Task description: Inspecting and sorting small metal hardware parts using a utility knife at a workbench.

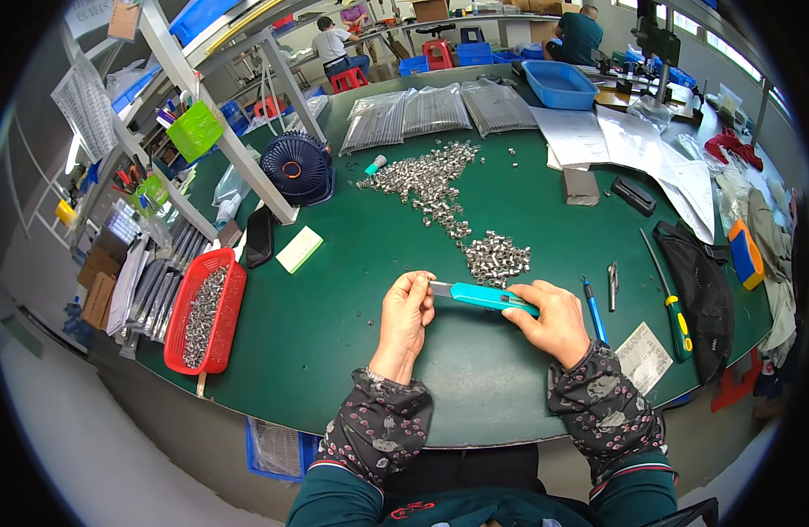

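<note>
My right hand (pixel 552 318) is wrapped around a teal utility knife (pixel 485 296), thumb lying along its handle. The blade is out and points left. At the blade's tip, my left hand (pixel 404 318) is closed in a pinch, thumb against forefinger; whatever sits between those fingertips is too small and hidden to make out. Just beyond the knife lies a small heap of short metal rings (pixel 498 256). A larger spread of similar metal pieces (pixel 426 176) trails back from it across the green table (pixel 334 351).
A red basket (pixel 232 303) of metal pieces stands left, near a phone (pixel 259 237), sticky notes (pixel 300 249) and a fan (pixel 296 167). Bagged rods (pixel 435 111) and a blue bin (pixel 560 85) lie behind. At right are a blue pen (pixel 595 309), screwdriver (pixel 679 327) and black pouch (pixel 696 294).
</note>
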Demonstrator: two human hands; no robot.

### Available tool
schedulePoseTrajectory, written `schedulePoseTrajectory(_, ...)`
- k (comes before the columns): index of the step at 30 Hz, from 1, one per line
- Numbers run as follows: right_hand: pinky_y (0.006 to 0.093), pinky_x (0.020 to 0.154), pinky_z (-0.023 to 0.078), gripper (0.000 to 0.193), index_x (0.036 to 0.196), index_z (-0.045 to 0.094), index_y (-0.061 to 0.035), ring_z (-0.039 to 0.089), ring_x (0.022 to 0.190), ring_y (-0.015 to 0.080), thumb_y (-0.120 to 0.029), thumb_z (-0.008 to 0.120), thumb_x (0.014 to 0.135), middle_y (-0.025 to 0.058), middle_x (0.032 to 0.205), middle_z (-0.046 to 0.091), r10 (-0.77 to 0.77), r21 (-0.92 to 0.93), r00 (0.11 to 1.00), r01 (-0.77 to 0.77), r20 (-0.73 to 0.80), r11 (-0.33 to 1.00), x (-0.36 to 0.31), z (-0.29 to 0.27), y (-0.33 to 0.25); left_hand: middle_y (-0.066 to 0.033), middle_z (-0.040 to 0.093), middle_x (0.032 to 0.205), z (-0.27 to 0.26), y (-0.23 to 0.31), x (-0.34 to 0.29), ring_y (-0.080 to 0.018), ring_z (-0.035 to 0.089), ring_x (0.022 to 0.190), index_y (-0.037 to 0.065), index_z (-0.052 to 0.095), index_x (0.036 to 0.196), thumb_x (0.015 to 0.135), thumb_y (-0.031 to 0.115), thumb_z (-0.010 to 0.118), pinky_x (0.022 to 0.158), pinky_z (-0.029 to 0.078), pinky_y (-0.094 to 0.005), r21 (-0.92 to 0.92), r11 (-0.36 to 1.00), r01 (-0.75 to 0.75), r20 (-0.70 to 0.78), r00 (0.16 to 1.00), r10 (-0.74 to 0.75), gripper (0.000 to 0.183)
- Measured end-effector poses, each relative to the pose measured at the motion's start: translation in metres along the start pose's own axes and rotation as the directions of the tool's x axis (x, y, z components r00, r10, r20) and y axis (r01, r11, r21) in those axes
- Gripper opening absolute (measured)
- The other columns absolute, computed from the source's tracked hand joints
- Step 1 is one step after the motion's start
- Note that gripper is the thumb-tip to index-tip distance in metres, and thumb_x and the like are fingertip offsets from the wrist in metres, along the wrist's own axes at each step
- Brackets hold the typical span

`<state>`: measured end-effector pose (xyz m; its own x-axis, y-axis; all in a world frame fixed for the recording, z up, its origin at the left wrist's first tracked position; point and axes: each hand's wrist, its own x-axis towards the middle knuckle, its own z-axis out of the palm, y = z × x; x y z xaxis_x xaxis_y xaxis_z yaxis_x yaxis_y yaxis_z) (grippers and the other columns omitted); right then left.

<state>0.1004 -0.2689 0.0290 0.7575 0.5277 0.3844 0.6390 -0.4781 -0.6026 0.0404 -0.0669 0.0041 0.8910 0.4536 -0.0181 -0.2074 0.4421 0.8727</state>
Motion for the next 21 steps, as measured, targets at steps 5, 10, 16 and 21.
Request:
schedulePoseTrajectory(5, 0.0363, 0.054, 0.041, 0.026, 0.090, 0.063, -0.0104, 0.055, 0.061, 0.0260, -0.026, 0.065, 0.069, 0.0067, 0.067, 0.053, -0.019, -0.036, 0.999, 0.018, -0.030, 0.999, -0.0007, -0.0007, -0.0021, 0.0019, 0.047, 0.068, -0.0006, -0.0007, 0.0007, -0.0021, 0.041, 0.053, 0.005, 0.055, 0.084, 0.087, 0.018, 0.052, 0.038, 0.032, -0.0142, 0.044, 0.999, -0.010, -0.006, 1.000, 0.011, 0.014)
schedulePoseTrajectory(10, 0.0360, 0.054, 0.041, 0.026, 0.090, 0.062, -0.0096, 0.054, 0.062, 0.0255, -0.024, 0.066, 0.068, 0.0066, 0.067, 0.053, -0.055, -0.059, 0.997, 0.052, -0.055, 0.997, -0.0009, -0.0016, -0.0026, 0.0027, 0.046, 0.067, -0.0011, -0.0014, 0.0015, -0.0013, 0.039, 0.052, 0.005, 0.054, 0.082, 0.087, 0.019, 0.051, 0.038, 0.032, -0.0140, 0.096, 0.995, -0.023, -0.009, 1.000, 0.024, 0.015)
schedulePoseTrajectory(16, 0.0360, 0.054, 0.041, 0.027, 0.090, 0.062, -0.0089, 0.054, 0.062, 0.0256, -0.023, 0.066, 0.067, 0.0068, 0.066, 0.051, -0.124, -0.100, 0.987, 0.114, -0.100, 0.988, -0.0014, -0.0006, -0.0020, 0.0033, 0.043, 0.064, 0.0016, 0.0004, 0.0002, -0.0013, 0.037, 0.051, 0.007, 0.052, 0.078, 0.088, 0.022, 0.050, 0.038, 0.031, -0.0144, 0.136, 0.990, -0.024, -0.015, 1.000, 0.027, 0.018)
schedulePoseTrajectory(21, 0.0363, 0.053, 0.041, 0.027, 0.090, 0.061, -0.0087, 0.054, 0.062, 0.0256, -0.023, 0.067, 0.067, 0.0069, 0.066, 0.051, -0.135, -0.106, 0.986, 0.124, -0.097, 0.987, -0.0016, -0.0019, -0.0031, 0.0034, 0.041, 0.060, -0.0010, 0.0006, 0.0011, -0.0034, 0.036, 0.050, 0.008, 0.051, 0.078, 0.090, 0.028, 0.046, 0.039, 0.030, -0.0168, 0.172, 0.985, -0.004, 0.003, 1.000, 0.004, 0.023)
